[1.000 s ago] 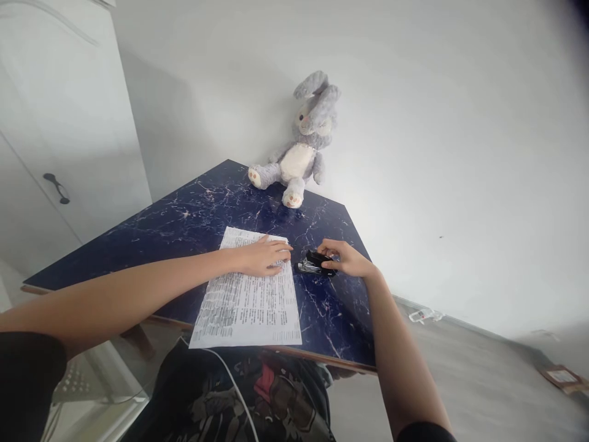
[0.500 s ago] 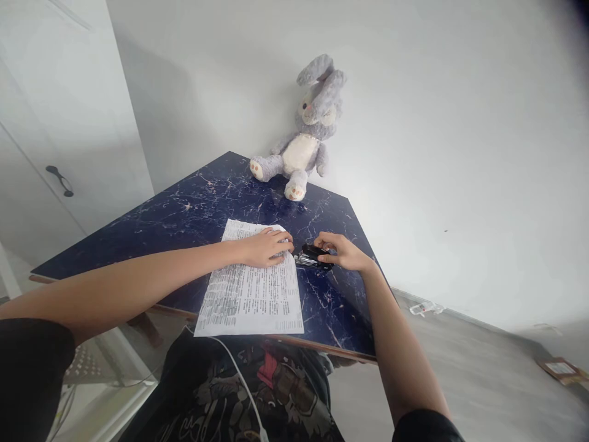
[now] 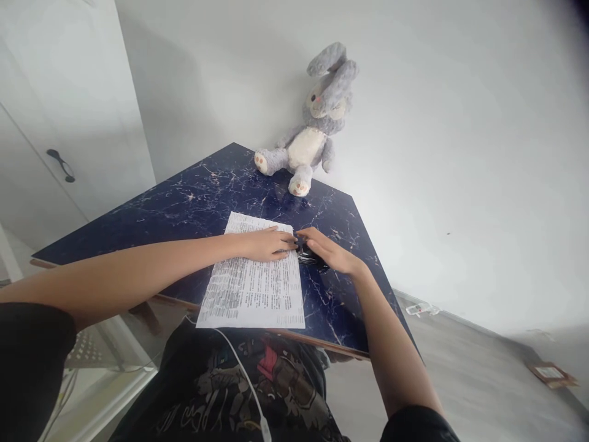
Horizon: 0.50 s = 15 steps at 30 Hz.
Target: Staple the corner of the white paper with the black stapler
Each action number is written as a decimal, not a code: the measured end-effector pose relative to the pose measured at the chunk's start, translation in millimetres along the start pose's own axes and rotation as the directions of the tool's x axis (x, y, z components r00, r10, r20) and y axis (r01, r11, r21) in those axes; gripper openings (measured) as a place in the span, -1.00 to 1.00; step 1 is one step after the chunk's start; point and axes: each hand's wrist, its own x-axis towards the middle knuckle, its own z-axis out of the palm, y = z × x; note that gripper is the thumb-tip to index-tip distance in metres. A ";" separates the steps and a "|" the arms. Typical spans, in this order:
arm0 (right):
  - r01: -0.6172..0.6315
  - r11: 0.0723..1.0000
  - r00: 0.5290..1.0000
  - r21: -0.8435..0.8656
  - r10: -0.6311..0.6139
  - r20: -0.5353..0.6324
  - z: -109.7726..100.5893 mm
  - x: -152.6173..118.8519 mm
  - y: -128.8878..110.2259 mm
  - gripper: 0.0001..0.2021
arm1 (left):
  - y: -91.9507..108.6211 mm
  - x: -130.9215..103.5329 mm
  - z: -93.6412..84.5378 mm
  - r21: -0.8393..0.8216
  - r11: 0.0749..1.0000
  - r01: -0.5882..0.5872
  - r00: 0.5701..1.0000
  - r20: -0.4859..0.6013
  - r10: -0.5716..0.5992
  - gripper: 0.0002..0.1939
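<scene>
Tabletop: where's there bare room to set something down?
Bare tabletop lies beyond the left forearm, between paper and plush rabbit, and between paper and right forearm. Crowded: the paper's upper right edge, with left hand, stapler, right hand.

Pair of bare arms, hands brought close together.
Left arm (image 3: 138,274): reaches in from 8 o'clock; left hand (image 3: 270,244) palm down, fingers slightly spread toward 3 o'clock. Right arm (image 3: 391,347): rises from 5 o'clock, bent at the wrist; right hand (image 3: 329,250) palm down, fingers extended toward 10 o'clock, underside hidden.
</scene>
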 end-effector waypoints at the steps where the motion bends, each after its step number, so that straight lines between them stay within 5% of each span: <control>1: -0.005 0.997 1.000 -0.076 0.004 -0.019 5.1 3.0 -3.4 -0.51 | 1.1 0.2 0.4 -0.001 1.000 -0.003 1.000 -0.004 0.003 -0.54; 8: -0.040 0.935 0.998 -0.353 0.024 -0.050 23.5 10.4 -12.4 -0.56 | 3.3 3.6 5.1 0.007 1.000 -0.016 1.000 0.003 0.016 -0.58; 12: -0.184 0.783 0.983 -0.594 0.135 -0.127 42.3 17.3 -19.4 -0.62 | 3.2 4.9 5.1 0.020 1.000 -0.007 1.000 0.013 0.007 -0.62; 15: -0.206 0.768 0.978 -0.606 0.142 -0.152 46.7 21.1 -21.1 -0.64 | 6.6 4.8 0.8 0.030 1.000 0.005 1.000 0.017 -0.006 -0.64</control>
